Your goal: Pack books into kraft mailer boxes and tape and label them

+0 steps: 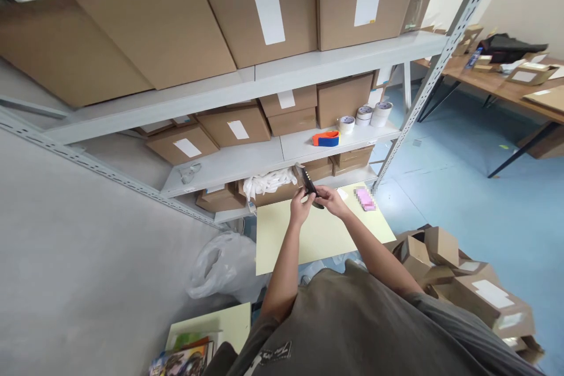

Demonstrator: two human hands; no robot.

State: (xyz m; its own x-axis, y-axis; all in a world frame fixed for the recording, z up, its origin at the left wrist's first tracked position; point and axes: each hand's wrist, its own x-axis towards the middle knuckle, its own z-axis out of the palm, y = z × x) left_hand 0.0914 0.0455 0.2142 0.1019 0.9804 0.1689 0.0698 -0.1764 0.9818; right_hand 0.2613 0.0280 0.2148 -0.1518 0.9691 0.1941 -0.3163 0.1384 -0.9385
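Both hands meet over a pale yellow tabletop point(282, 235), holding one long, narrow black object point(309, 184). A row of pale marks runs along its side, and its far end looks greyish; its exact kind is not clear. My left hand point(301, 207) has its fingers and thumb closed on the near left side. From the right, my right hand point(331, 201) pinches the lower end with bent fingers. The object is tilted, its far end pointing up toward the shelf. On the tabletop to the right lies a pink, blurred-out item point(365, 198).
A grey metal shelf point(238, 161) ahead bears cardboard boxes point(259, 9), tape rolls point(346, 124) and an orange-and-blue tape dispenser point(326, 138). White bunched material point(268, 182) sits lower. Opened cartons point(480, 288) pile up at right; a plastic bag point(224, 264) stands left.
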